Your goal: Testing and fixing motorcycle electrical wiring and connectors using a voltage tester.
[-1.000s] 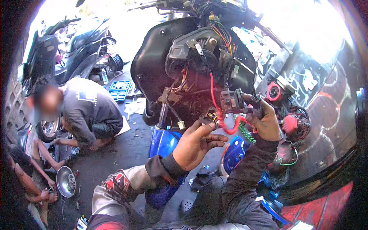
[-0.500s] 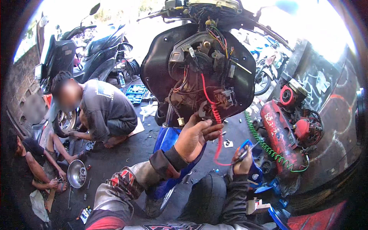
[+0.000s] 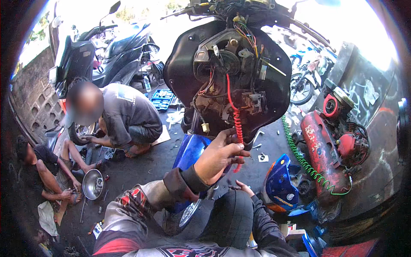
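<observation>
In front of me stands a stripped motorcycle front (image 3: pixel 182 68) with a black panel and bare wiring. A red coiled wire (image 3: pixel 236 116) hangs from a white connector (image 3: pixel 215 50) on it. My left hand (image 3: pixel 216 156) is closed around the lower coils, with thumb and fingers pinched together; the wire's end shows just under the fingers. My right hand (image 3: pixel 245 188) is low beyond my dark-trousered knee (image 3: pixel 227 214), fingers stretched out and nothing visible in them. Left of my left hand dangles a loose white plug (image 3: pixel 205 127). A blue fender (image 3: pixel 190 150) sits below the panel.
Two people crouch and sit at left, one (image 3: pixel 132 111) by a wheel, beside a metal bowl (image 3: pixel 93 184). Right are a blue fairing (image 3: pixel 280 182), a green coiled hose (image 3: pixel 308 165) and a red compressor (image 3: pixel 319 145). A blue toolbox (image 3: pixel 162 100) lies farther back.
My right hand has let go of a slim pen-like tool on the red wire and moved left toward my knee. My left hand has taken hold of the coils. The view has shifted slightly.
</observation>
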Action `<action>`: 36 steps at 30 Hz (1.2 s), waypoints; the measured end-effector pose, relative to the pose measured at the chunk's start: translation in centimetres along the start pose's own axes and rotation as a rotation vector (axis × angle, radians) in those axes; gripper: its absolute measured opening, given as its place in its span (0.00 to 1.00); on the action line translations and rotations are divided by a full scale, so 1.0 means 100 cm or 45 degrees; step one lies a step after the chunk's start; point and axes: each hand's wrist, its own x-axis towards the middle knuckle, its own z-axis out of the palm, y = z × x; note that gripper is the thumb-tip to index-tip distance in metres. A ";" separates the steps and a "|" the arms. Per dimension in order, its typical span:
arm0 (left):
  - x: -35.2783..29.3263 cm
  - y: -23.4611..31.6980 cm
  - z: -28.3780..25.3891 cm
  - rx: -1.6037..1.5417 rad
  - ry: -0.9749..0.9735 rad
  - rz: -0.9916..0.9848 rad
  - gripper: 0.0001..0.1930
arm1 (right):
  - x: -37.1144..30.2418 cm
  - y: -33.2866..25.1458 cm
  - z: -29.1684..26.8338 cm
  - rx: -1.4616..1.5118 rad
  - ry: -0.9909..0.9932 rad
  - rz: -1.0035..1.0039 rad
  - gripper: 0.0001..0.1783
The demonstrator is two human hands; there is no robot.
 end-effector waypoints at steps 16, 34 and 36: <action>-0.027 0.084 0.016 0.308 0.026 0.550 0.16 | -0.214 -0.105 0.439 -1.382 0.915 -2.771 0.12; 0.185 0.311 0.059 0.919 0.540 0.088 0.18 | -0.216 -0.223 0.607 -1.930 1.277 -1.698 0.24; 0.187 0.308 0.060 0.773 0.582 -0.022 0.18 | -0.216 -0.224 0.609 -1.846 1.454 -1.526 0.25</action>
